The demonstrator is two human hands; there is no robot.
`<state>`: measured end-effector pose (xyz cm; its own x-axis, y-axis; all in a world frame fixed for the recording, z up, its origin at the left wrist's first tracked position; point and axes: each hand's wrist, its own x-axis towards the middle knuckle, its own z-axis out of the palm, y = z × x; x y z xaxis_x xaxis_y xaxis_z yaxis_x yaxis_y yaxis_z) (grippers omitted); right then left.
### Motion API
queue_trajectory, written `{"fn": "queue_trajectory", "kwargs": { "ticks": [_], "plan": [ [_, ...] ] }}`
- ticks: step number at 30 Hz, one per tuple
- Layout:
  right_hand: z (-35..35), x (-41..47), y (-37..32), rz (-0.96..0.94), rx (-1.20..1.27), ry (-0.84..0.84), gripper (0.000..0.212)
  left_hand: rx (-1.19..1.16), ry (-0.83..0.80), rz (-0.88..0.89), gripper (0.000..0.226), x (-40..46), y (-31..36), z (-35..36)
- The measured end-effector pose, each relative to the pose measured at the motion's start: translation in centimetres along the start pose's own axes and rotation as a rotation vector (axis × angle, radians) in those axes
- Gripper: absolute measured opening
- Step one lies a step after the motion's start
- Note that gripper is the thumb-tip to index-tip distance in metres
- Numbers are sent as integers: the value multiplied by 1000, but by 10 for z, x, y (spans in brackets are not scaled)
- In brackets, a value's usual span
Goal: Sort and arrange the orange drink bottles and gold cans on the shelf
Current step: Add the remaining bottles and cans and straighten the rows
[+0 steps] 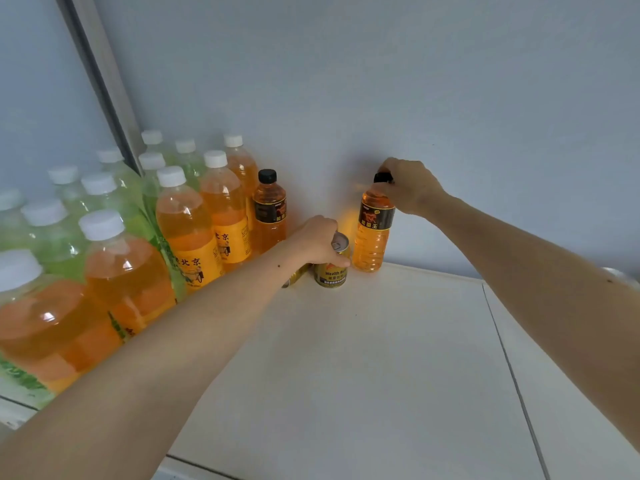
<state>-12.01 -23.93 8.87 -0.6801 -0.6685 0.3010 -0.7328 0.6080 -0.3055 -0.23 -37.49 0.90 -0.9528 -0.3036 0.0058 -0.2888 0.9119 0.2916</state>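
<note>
My right hand (410, 187) grips the black cap of an orange drink bottle (372, 233) with a dark label, which stands upright on the white shelf (381, 358) near the back wall. My left hand (317, 239) holds the top of a gold can (331, 271) just left of that bottle. A second gold can (296, 276) shows partly behind my left wrist. Another black-capped orange bottle (269, 211) stands further left against the wall.
Rows of white-capped orange bottles (188, 230) and green bottles (114, 188) fill the shelf's left side. A grey upright post (104, 81) rises at the back left. A seam (512, 375) crosses the shelf at right.
</note>
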Motion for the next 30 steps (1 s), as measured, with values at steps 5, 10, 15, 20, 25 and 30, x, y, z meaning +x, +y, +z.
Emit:
{"fn": "queue_trajectory", "kwargs": {
  "ticks": [5,10,15,20,25,30],
  "plan": [
    [-15,-17,22,-35,-2,-92,27,8,-47,-41,67,0,6,-10],
    [-29,-38,42,-49,21,-105,26,-17,-40,-95,68,-8,20,-11],
    [-45,-62,58,-82,18,-93,27,-37,-33,-82,72,-21,52,-9],
    [-70,-95,74,-82,9,-83,27,-60,-7,-21,74,-36,90,-11],
    [-97,-144,90,-38,18,-48,28,-68,-21,57,73,-55,128,-12],
    [-128,-201,103,35,-41,5,28,-66,-22,137,67,-82,166,-7]
  ]
}}
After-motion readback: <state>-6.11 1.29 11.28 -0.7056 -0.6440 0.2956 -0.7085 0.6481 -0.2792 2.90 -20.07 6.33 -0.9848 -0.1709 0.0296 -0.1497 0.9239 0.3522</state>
